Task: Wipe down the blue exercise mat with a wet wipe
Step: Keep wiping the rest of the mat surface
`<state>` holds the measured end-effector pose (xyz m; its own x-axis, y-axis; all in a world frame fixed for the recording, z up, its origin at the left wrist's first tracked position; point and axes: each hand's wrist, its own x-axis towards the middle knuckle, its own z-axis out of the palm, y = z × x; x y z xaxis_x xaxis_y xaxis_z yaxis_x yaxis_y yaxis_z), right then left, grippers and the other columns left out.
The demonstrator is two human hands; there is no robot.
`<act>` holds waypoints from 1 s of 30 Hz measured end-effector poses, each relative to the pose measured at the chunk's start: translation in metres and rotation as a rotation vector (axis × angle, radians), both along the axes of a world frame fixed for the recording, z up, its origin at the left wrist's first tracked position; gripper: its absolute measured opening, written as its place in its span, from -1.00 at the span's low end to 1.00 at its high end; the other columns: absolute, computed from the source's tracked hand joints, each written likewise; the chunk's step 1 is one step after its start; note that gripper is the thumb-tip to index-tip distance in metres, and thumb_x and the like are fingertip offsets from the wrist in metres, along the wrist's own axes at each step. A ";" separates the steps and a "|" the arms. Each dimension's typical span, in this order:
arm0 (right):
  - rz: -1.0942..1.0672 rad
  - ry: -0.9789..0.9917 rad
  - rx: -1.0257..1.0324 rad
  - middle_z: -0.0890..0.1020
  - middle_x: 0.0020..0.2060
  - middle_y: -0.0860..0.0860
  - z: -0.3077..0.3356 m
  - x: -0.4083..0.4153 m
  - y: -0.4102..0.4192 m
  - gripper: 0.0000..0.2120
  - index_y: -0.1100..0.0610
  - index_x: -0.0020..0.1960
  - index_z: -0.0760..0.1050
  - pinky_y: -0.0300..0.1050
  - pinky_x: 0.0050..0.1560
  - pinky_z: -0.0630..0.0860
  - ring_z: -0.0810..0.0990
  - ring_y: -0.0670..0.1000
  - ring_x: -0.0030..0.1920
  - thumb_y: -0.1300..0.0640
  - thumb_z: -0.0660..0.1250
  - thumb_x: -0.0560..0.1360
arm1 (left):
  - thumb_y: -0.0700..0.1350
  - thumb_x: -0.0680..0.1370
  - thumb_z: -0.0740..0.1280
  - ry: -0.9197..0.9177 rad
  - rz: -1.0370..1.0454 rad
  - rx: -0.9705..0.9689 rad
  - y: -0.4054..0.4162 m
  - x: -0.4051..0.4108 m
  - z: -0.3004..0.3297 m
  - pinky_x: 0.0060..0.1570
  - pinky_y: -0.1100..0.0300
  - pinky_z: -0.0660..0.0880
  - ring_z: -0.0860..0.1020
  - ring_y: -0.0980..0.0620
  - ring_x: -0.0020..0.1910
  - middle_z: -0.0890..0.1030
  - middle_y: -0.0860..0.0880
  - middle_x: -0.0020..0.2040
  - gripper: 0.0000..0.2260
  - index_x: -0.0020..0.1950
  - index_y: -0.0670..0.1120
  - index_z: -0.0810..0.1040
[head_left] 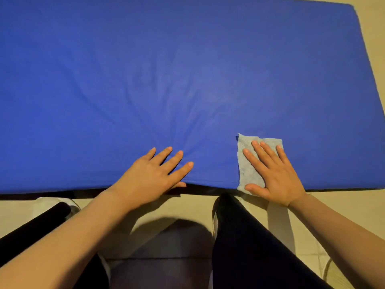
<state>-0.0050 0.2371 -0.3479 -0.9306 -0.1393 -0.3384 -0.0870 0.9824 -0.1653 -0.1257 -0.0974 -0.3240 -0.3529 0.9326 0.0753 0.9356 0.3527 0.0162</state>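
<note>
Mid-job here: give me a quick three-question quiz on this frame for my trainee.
1. True or false: the right hand lies flat on the wipe.
2. Where does the wipe sit on the mat? A) far edge B) near edge C) centre
3. Fill in: the left hand presses on the ____, with no wipe under it.

Key: 1 true; 2 B; 3 mat
</note>
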 end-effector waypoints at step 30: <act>0.190 -0.134 -0.080 -0.18 0.59 0.01 0.031 -0.100 -0.218 0.08 -0.09 0.59 -0.22 0.19 0.52 -0.12 -0.17 0.11 0.58 -0.56 -0.59 0.18 | -0.39 0.08 0.66 0.021 0.335 -0.300 -0.220 -0.040 0.062 -0.62 0.25 0.43 0.66 -0.18 0.06 0.65 -0.08 0.17 -0.29 0.20 -0.13 0.64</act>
